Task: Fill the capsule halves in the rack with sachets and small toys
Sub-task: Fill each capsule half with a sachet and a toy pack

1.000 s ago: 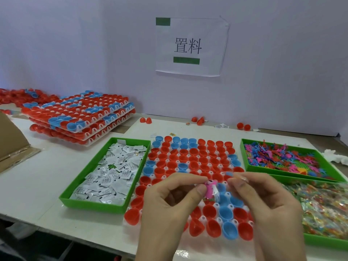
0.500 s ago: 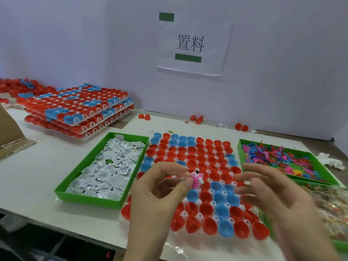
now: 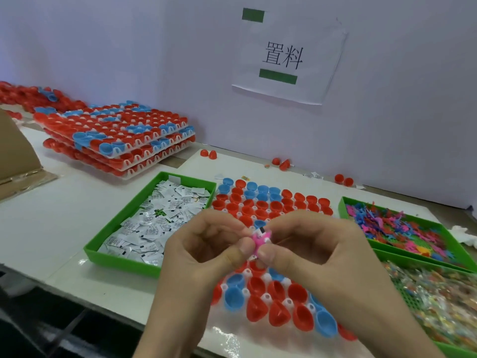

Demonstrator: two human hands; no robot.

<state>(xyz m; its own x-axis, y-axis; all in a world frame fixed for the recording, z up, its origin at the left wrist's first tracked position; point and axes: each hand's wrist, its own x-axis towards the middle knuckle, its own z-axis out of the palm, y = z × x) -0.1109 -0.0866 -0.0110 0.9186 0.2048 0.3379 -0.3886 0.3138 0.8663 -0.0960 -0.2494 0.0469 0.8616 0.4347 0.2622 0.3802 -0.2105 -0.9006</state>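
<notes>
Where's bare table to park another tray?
Biggest bare patch: left of the sachet tray, bordered by the cardboard and stacked racks. A thin strip behind the rack, along the wall, holds loose capsule halves. Crowded: rack, toy tray, sweets tray.

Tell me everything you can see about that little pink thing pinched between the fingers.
The pink toy is tiny, bright and plastic-looking, its shape mostly hidden in the grip. A white scrap with a black mark shows at its top. The left hand and right hand both pinch it above the rack of capsule halves.
</notes>
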